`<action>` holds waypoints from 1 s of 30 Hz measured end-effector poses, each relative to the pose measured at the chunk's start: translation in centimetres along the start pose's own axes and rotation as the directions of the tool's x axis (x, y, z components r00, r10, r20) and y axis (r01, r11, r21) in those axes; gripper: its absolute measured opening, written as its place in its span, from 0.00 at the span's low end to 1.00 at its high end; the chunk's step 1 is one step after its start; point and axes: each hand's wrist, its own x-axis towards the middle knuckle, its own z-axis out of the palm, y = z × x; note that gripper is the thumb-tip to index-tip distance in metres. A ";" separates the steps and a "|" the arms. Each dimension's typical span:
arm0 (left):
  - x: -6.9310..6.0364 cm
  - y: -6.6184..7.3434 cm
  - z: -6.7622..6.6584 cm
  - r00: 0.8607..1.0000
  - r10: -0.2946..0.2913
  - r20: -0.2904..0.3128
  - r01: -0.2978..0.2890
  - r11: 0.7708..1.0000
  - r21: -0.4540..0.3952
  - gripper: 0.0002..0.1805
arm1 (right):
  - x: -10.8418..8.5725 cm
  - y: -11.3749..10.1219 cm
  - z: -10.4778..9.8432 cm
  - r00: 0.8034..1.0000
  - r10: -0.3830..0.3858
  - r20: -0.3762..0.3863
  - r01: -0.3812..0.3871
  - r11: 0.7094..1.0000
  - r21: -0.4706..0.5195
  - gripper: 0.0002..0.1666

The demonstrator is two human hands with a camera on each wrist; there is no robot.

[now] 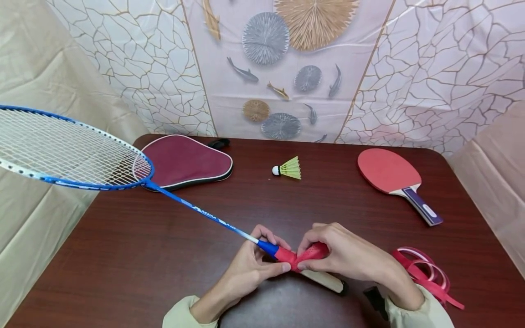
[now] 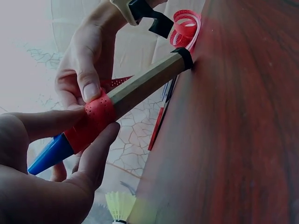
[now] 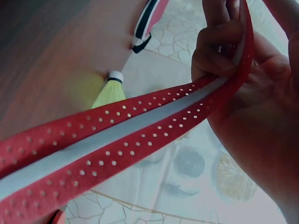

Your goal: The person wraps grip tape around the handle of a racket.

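Note:
A blue and white badminton racket [image 1: 197, 210] slants across the head view, its strung head at upper left. My left hand [image 1: 248, 269] grips its handle near the blue cone [image 1: 268, 248], fingers and thumb around turns of red perforated grip tape [image 2: 93, 116]. Beyond the wrapped part, bare pale wood [image 2: 145, 85] runs to a black end cap [image 2: 183, 58]. My right hand [image 1: 342, 253] pinches the tape close beside the left thumb. In the right wrist view, a length of tape [image 3: 140, 126] with a white middle strip trails from that hand toward the lower left.
The tape's loose coil [image 1: 430, 275] lies on the brown table [image 1: 164, 255] beside my right forearm. Further back are a maroon paddle case [image 1: 193, 159], a yellow shuttlecock [image 1: 289, 168] and a red table tennis paddle [image 1: 387, 169]. A patterned cloth [image 1: 279, 98] hangs behind the table.

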 end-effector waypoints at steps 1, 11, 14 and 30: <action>0.0 0.0 0.0 1.000 -0.005 -0.004 0.004 1.000 -0.001 0.25 | 0.0 0.0 0.0 1.000 -0.003 -0.003 0.003 1.000 -0.004 0.07; -0.2 -0.4 0.3 0.999 0.029 0.023 -0.030 0.999 0.035 0.26 | 0.4 0.1 0.6 0.999 0.023 -0.031 -0.025 0.998 -0.055 0.11; -0.1 -0.4 0.4 0.997 0.062 0.048 -0.062 0.998 0.011 0.27 | 0.4 0.1 0.7 0.999 0.014 -0.032 -0.016 0.998 -0.062 0.11; 0.0 0.6 -0.2 0.995 0.101 -0.025 -0.097 0.989 0.115 0.26 | 0.7 0.9 0.9 0.999 -0.020 -0.035 0.023 0.994 0.109 0.15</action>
